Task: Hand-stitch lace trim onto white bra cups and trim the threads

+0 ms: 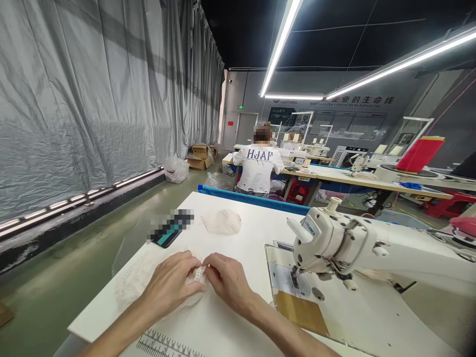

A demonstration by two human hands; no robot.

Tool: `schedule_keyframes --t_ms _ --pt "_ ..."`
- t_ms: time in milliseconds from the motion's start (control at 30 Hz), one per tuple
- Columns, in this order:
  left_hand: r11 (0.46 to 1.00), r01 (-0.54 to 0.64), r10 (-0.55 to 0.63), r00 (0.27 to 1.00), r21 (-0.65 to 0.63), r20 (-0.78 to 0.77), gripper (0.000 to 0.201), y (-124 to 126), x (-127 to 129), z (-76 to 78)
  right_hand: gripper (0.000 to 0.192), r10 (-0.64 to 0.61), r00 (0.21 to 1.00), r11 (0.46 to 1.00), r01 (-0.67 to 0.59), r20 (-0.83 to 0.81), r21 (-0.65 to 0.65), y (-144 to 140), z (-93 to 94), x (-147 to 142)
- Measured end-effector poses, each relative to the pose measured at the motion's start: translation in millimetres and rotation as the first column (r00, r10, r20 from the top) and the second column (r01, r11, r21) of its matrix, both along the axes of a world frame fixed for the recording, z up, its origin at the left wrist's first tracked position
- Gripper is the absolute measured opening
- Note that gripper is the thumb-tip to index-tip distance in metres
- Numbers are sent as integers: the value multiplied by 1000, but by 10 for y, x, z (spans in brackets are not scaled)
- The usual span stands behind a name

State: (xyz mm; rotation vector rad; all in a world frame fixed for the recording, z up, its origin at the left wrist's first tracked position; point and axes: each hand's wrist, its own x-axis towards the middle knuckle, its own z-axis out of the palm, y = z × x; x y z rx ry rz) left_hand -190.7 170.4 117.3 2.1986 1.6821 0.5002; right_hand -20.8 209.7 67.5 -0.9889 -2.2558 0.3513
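Note:
Over the white table [256, 225], my left hand [173, 277] and my right hand [228, 280] meet with their fingertips close together. Between them is a small piece of white lace [200, 272], pinched by the fingers of both hands. Part of the lace hangs below my left thumb. Beside and under my left wrist lies a loose heap of pale lace fabric [130, 280]. Farther back, a flat cream piece of fabric [223, 221] rests on the table, apart from my hands.
A white sewing machine [334, 243] stands to the right, its needle area near my right forearm. A ruler scale [163, 344] runs along the front. A dark, blurred flat object [169, 233] lies at the left edge. Ahead, a person in a white shirt [258, 168] sits at another table.

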Motion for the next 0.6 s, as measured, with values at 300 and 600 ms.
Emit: schedule_keyframes --t_ms 300,600 --pt "998 -60 62 996 35 -57 14 22 49 60 12 -94 991 970 113 98 -213 -95 -3 46" --pt "999 -34 34 998 -6 -51 15 47 97 -1 28 -142 988 952 153 62 -266 -55 148 17"
